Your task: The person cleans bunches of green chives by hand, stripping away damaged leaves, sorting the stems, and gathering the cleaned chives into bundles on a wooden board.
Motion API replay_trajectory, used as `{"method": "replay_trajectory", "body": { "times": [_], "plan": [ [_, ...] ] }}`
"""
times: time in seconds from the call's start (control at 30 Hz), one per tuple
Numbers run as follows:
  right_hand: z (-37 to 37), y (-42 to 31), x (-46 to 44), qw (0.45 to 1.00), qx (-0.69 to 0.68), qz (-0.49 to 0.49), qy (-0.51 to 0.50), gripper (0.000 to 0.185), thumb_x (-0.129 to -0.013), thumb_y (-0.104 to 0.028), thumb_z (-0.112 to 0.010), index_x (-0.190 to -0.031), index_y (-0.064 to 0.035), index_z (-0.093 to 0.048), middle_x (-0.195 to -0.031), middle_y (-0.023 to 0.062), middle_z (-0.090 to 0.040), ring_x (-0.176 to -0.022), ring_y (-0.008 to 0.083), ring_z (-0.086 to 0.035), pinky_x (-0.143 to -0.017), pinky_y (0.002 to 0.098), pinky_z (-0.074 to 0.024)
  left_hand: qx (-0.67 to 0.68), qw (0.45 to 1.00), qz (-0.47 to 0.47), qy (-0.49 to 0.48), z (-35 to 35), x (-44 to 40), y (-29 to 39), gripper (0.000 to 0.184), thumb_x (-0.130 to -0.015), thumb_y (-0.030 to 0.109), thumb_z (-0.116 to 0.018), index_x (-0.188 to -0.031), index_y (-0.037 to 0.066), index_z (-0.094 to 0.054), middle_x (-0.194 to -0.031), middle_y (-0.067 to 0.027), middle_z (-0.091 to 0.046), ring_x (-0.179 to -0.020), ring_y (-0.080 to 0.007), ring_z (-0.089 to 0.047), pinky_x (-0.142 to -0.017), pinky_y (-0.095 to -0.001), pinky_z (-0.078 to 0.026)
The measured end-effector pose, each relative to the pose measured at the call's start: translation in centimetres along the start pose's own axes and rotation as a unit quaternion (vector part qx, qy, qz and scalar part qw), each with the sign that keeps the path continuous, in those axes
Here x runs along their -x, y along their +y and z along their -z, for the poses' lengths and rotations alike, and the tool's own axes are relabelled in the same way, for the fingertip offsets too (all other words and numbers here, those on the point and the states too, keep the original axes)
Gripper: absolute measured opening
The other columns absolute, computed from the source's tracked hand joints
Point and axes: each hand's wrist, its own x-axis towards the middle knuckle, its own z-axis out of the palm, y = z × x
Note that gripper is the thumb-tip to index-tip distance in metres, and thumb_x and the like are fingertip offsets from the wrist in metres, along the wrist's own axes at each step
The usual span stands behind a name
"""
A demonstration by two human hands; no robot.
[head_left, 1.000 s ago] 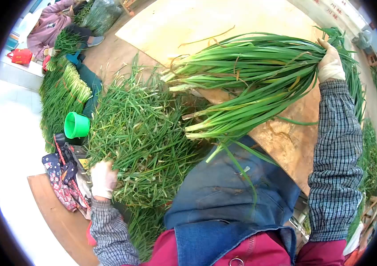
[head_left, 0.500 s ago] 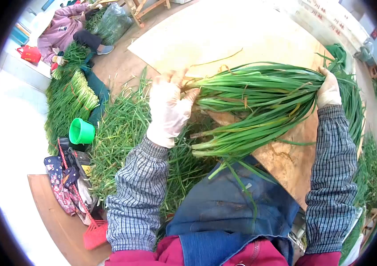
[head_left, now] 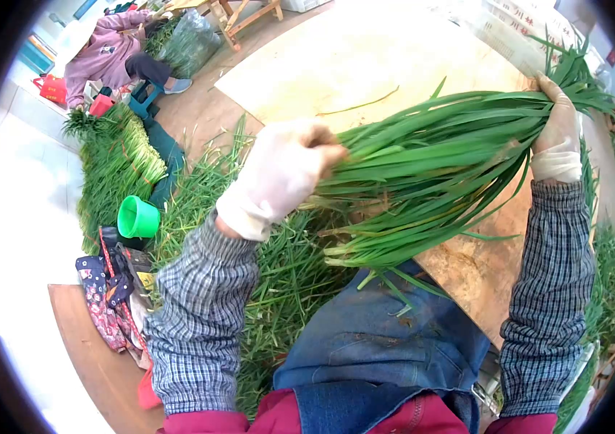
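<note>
Left grip (head_left: 282, 170) is now sitting at the green bunch (head_left: 430, 166), up from the edge of the loose heap (head_left: 286, 289) where it was a second ago. I'm pinching the bunch's upper side there, curled fingers hiding the ends. Right grip (head_left: 559, 137) is clasping the leafy end, between two and three o'clock from my left. Long axis is running between both grips, over the worktop (head_left: 459, 278). Lower stalk ends (head_left: 347, 254) are hanging free toward half past five, nearer my left.
</note>
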Motion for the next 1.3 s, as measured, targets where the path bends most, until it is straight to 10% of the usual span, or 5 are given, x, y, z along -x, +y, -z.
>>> {"method": "replay_trajectory", "body": {
  "times": [0.37, 0.5, 0.57, 1.03, 1.3],
  "plan": [
    [-0.2, 1.1, 0.0, 0.998, -0.065, -0.014, -0.015, 0.007, -0.077, -0.002, -0.06, -0.078, 0.0036, -0.058, -0.069, 0.0071, -0.058, -0.058, 0.0151, -0.056, -0.055, 0.0235, -0.0472, 0.329, 0.924, -0.191, 0.045, 12.4, 9.9, -2.3, 0.017, -0.088, 0.021, -0.053, -0.086, 0.004, -0.052, -0.059, 0.0017, -0.043, -0.048, -0.0065, -0.039, -0.044, -0.021, -0.036],
    [0.0, 1.6, 0.1, 0.999, -0.032, -0.027, 0.014, 0.012, -0.083, -0.009, -0.053, -0.079, 0.0, -0.058, -0.066, 0.0041, -0.056, -0.055, 0.0125, -0.054, -0.05, 0.0231, -0.0467, -0.173, 0.957, 0.204, 0.109, 13.3, 16.3, -13.3, 0.022, -0.079, 0.015, -0.059, -0.095, -0.001, -0.059, -0.077, -0.0076, -0.059, -0.067, -0.0168, -0.055, -0.063, -0.0266, -0.045],
    [0.4, 1.9, -0.5, 0.998, -0.052, -0.017, -0.023, 0.011, -0.083, -0.009, -0.053, -0.077, -0.0008, -0.057, -0.066, 0.0043, -0.056, -0.052, 0.0135, -0.053, -0.048, 0.0233, -0.0465, -0.521, 0.848, 0.044, 0.094, 9.0, 15.0, -13.1, 0.032, -0.076, 0.013, -0.063, -0.105, 0.0, -0.058, -0.095, -0.0152, -0.062, -0.078, -0.0249, -0.061, -0.069, -0.0304, -0.048],
    [0.2, 1.5, 0.5, 0.999, -0.029, -0.023, -0.031, 0.008, -0.079, -0.008, -0.059, -0.076, 0.0005, -0.058, -0.069, 0.0065, -0.058, -0.057, 0.0155, -0.055, -0.055, 0.0254, -0.047, 0.268, 0.94, -0.209, -0.036, 0.7, -0.6, 6.2, 0.019, -0.083, 0.017, -0.058, -0.084, -0.001, -0.065, -0.067, -0.0066, -0.063, -0.051, -0.0112, -0.057, -0.05, -0.0223, -0.047],
    [0.6, 1.7, 0.1, 0.998, -0.046, -0.023, -0.038, 0.009, -0.079, -0.006, -0.058, -0.078, 0.0021, -0.058, -0.069, 0.0071, -0.058, -0.061, 0.0163, -0.057, -0.057, 0.026, -0.0484, 0.133, 0.976, -0.161, 0.058, 3.0, 2.1, 4.8, 0.019, -0.082, 0.009, -0.057, -0.1, 0.005, -0.062, -0.095, -0.0082, -0.063, -0.065, -0.011, -0.057, -0.059, -0.0239, -0.049]
  ]
}}
